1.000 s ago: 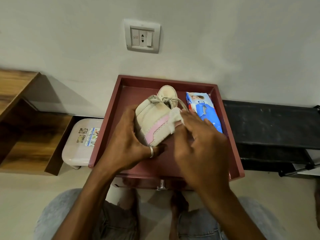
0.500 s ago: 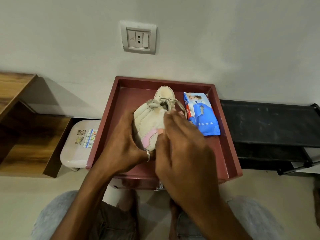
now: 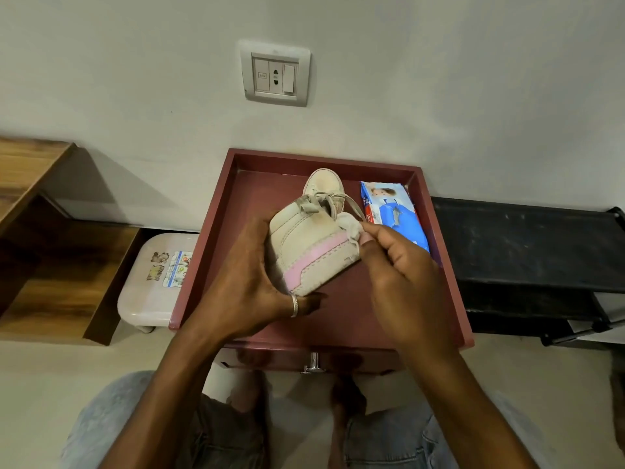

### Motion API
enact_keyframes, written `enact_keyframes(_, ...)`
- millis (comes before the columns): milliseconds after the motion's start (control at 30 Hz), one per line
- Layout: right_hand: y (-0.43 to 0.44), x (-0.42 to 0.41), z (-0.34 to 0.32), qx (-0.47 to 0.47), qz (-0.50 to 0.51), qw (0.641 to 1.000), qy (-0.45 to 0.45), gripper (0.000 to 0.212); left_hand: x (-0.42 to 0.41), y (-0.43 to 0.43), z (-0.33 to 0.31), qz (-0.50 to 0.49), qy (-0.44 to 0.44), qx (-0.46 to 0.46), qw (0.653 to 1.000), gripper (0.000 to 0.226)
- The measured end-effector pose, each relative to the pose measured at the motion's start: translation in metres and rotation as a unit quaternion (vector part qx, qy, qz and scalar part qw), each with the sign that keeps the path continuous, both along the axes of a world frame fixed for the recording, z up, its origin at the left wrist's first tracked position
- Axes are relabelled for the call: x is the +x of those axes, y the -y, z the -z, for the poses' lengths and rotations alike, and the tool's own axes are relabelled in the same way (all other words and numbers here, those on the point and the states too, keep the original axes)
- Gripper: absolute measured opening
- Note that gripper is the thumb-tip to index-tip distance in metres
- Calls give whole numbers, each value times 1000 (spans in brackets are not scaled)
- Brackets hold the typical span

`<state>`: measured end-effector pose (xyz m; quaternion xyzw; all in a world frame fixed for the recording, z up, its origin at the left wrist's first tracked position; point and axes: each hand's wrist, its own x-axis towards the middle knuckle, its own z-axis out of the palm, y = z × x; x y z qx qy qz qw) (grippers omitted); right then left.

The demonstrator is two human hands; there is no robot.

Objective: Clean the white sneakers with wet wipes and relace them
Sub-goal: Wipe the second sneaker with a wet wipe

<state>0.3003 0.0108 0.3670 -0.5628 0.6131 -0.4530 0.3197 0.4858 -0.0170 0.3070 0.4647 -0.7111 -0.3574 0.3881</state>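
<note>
The left hand is curled around a white sneaker with a pink stripe, gripping it from its left side and from below. It holds the shoe tilted on its side, raised above the surface, and a silver ring shows on one finger. The right hand pinches a crumpled wet wipe between thumb and fingertips and presses it against the sneaker's upper right edge, just beside the loose laces. Both hands sit over the middle of a maroon surface with a raised rim, which has a metal knob on its near face. Behind the held shoe, near the far rim, lies a second sneaker, mostly hidden. To its right, just beyond the right hand's fingers, a blue pack of wet wipes lies flat. The surface stands against a pale wall carrying a switch-and-socket plate. To the left are a white plastic stool with stickers and a wooden shelf unit. To the right is a black rack. The person's knees in light jeans show at the bottom, over a pale floor.
</note>
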Motion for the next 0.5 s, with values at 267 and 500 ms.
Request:
enact_keyframes(267,-27,30,8,-157,-9,974,-164,38,4,-1,-1,-12,-34,-4,999,95)
enact_keyframes(500,-13,14,9,-171,-70,964,-189,41,10,-1,-3,-17,-62,18,998,99)
